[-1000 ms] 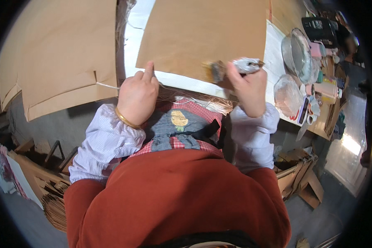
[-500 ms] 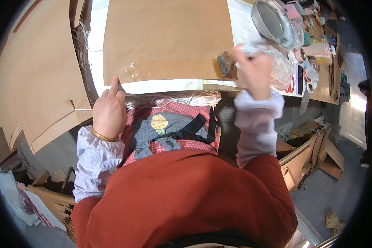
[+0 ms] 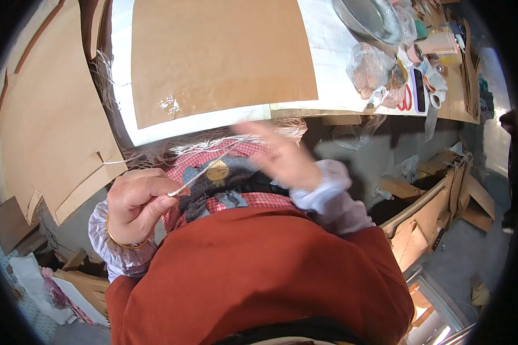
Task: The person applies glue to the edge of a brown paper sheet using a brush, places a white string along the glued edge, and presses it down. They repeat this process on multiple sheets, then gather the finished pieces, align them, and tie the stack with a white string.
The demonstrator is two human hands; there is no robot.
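My left hand [image 3: 137, 202] is closed, pinching one end of a white cord [image 3: 204, 171] between thumb and fingertips above my lap. The cord slants up toward my right hand [image 3: 285, 156], which is smeared by motion, so its grip is hidden. A bundle of white cords [image 3: 213, 141] lies across my lap, over a red checked cloth [image 3: 259, 201], under the table edge. Beyond it, a brown paper sheet [image 3: 224, 52] rests on the white tabletop [image 3: 334, 75], a wet glossy patch near its near left corner. A brush [image 3: 396, 76] lies by a clear plastic bag [image 3: 367, 66].
A metal basin [image 3: 369, 23] stands at the far right, near a phone [image 3: 419, 91], red-handled scissors [image 3: 406, 99] and a pink container [image 3: 437, 43]. Large brown sheets [image 3: 57, 109] lie at left. Below right is an open cardboard box [image 3: 414, 230].
My right hand has let go of the brush and come down over my lap. My left hand has left the paper's edge and now pinches a cord. The view has shifted slightly.
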